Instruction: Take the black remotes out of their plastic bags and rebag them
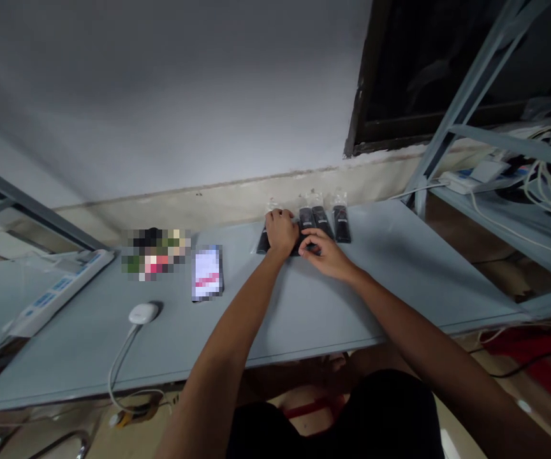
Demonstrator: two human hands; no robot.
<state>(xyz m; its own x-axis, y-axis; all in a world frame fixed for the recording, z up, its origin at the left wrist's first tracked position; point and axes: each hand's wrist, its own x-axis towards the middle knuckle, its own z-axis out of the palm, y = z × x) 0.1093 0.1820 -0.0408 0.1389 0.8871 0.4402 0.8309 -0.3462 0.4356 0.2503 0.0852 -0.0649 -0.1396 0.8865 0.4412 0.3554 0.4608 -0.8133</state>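
Note:
Several black remote controls in clear plastic bags lie side by side near the wall. Those in plain sight include one remote at the right end and another remote with a small white label. My left hand is on the left part of the row, its fingers bent down over a remote and hiding most of it. Beside it, my right hand curves its thumb and fingertips together at the near edge of a dark remote. The hands cover the remotes between them, so their exact contact is partly hidden.
A phone with a lit screen lies to the left on the grey table. Nearby are a white corded puck, a blurred-out pile and a power strip. Metal shelving with cables stands at the right.

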